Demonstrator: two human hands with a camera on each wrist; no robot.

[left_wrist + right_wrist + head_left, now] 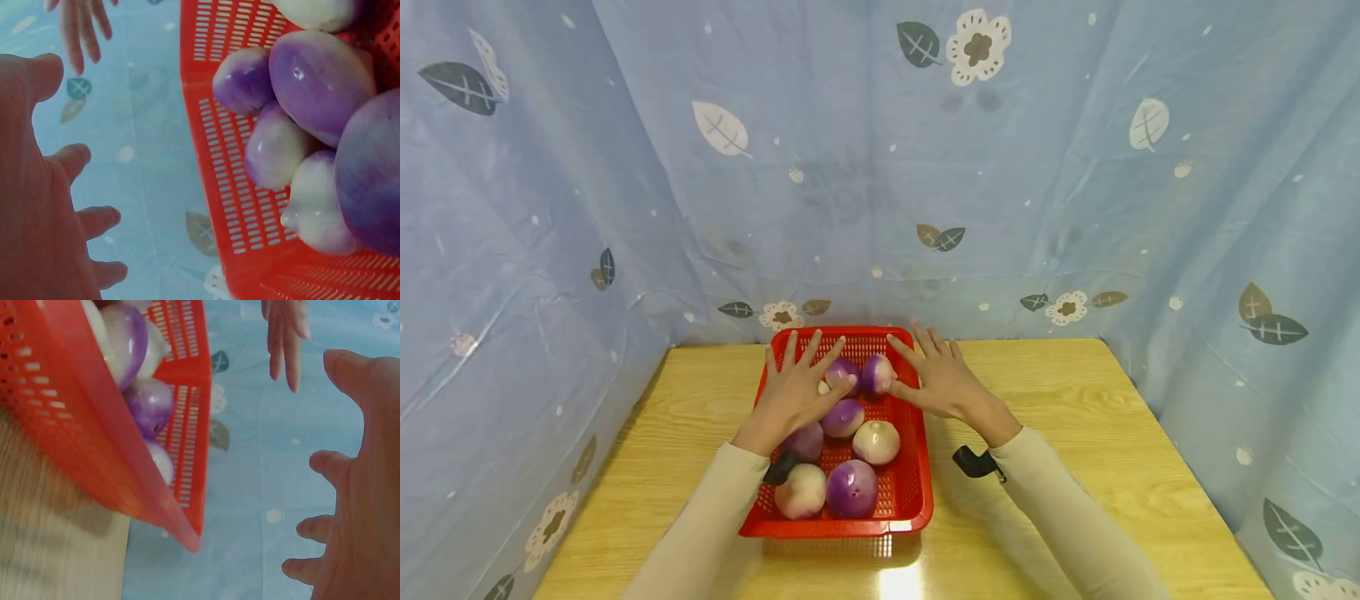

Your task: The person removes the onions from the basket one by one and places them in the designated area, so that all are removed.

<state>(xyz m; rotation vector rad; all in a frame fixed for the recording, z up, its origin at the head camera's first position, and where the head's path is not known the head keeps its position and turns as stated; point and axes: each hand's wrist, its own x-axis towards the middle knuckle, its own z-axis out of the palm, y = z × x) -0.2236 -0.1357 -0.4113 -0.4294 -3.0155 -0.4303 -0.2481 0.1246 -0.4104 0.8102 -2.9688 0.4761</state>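
A red slotted plastic basket [835, 528] stands on the table with several purple-and-white turnips in it. One mostly purple turnip [852, 489] lies by the near wall, beside a whiter turnip [801, 492]. Another pale turnip [876, 442] is right of the middle. My left hand [797, 396] hovers over the basket's left side, fingers spread, covering part of the turnips. Over the far right rim, my right hand [943, 379] is spread too, its thumb overlapping a turnip [877, 374] in the head view. Both wrist views show the palms holding nothing.
The light wood table [1045, 417] extends to both sides of the basket. A blue curtain [850, 208] with leaf and flower prints hangs behind and along both sides. Black straps [974, 461] show at the wrists, over pale long sleeves.
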